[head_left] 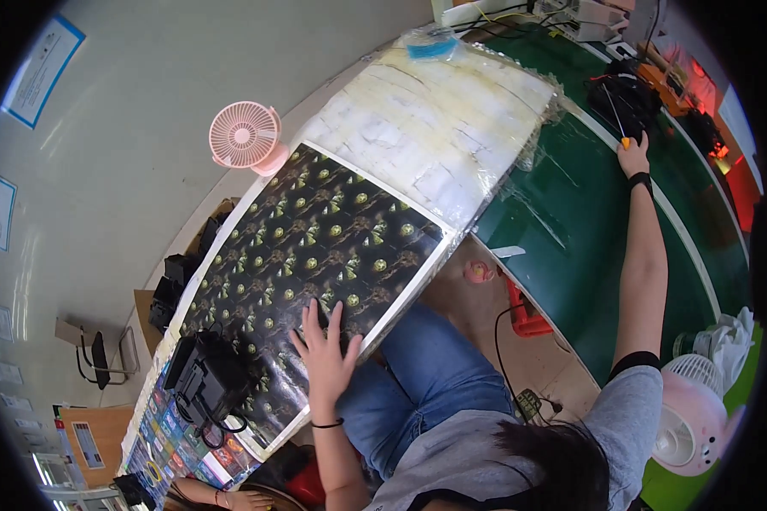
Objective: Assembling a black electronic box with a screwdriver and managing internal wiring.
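Note:
My left hand (324,358) rests with spread fingers on a glossy dark sheet (332,221) printed with green-gold motifs, near the table's front edge. A bundle of black power adapters with cables (211,379) lies to its left on the same sheet. Far to the right, my right arm is stretched out over the green tabletop (562,230). My right hand (634,157) is closed round the orange-yellow handle of a screwdriver (614,111). Its thin shaft points away from me, beside a heap of black items (629,89) that I cannot make out clearly.
A pink fan (245,136) stands at the table's far edge; another pink fan (690,417) is at lower right. Plastic-wrapped white board (426,119) covers the table's far part. A red stool (528,315) is below. Another person's hand (245,500) shows at lower left.

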